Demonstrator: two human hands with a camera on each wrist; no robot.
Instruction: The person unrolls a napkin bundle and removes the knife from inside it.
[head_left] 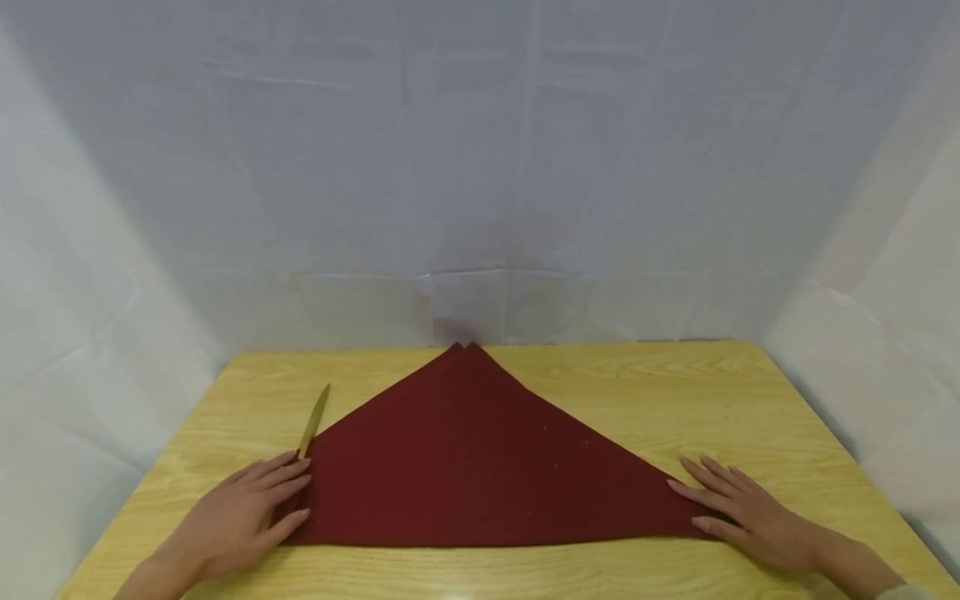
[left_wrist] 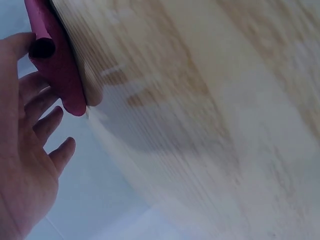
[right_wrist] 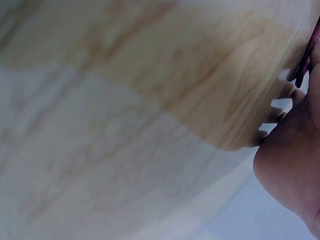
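A dark red cloth lies folded in a wide triangle, its long straight edge near me and its doubled tip pointing to the back. My left hand rests at the left corner, fingers extended over it and thumb touching the cloth nearer the front edge. In the left wrist view the cloth has a rounded, hollow fold beside the thumb and fingers. My right hand lies flat at the right corner, thumb and index fingertips on the cloth, other fingers spread toward the table. Only a sliver of cloth shows in the right wrist view.
A narrow, pointed golden-brown stick lies beside the cloth's left slope, its near end by my left fingertips. Pale wood-grain shows on the table. White sheeting hangs behind the table and along both sides.
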